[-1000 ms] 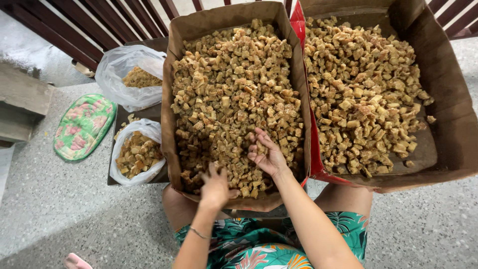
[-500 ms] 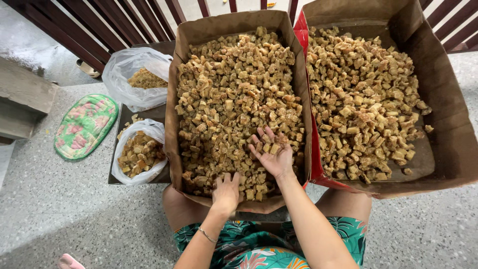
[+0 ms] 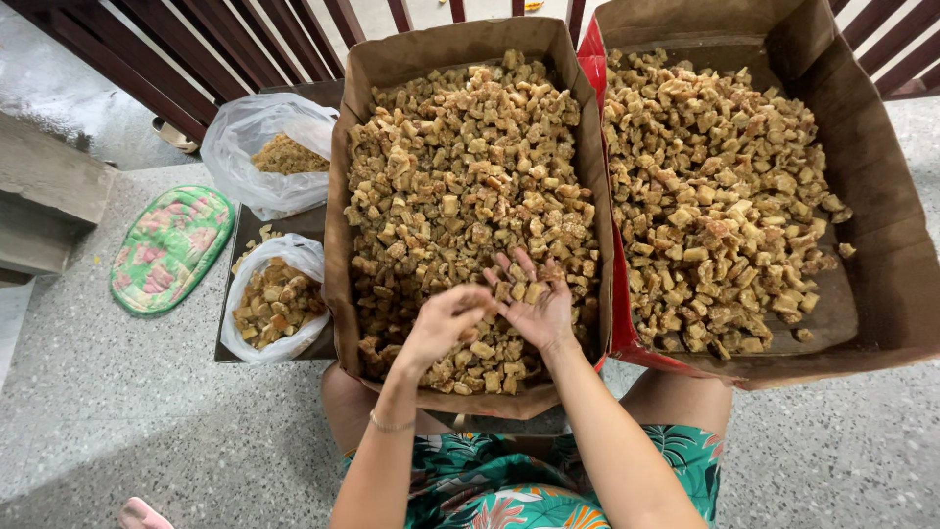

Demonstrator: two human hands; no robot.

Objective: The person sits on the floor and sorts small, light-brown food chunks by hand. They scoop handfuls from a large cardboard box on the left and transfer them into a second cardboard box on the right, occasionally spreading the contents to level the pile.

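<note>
I see a speckled grey floor (image 3: 117,421) under everything, with dark railing bars (image 3: 245,49) along the top. On it stand two big paper-lined boxes side by side, touching along their inner walls. The right-hand box (image 3: 881,245) is the wider one, and its brown chunks lie in a thin layer with bare paper showing at the lower right. The nearer box (image 3: 338,245), straight ahead of me, is heaped full of the same golden-brown chunks (image 3: 460,196), and its near edge rests against my knees.

Left of that box lies a dark tray (image 3: 227,323) carrying two clear plastic bags: the farther bag (image 3: 245,137) holds finer crumbs, the closer bag (image 3: 284,257) holds larger chunks. Further left, a green floral mat (image 3: 168,247) lies flat on the floor.

Both my hands are over the near end of the full box. My right hand (image 3: 534,299) is turned palm up, fingers spread wide, with several chunks lying loose in the palm. My left hand (image 3: 446,318) is cupped with the fingers curled toward the right palm, just touching it; I think it pinches a chunk, but the fingertips are hidden, so I cannot tell. A thin bracelet (image 3: 392,425) sits on the left wrist.
</note>
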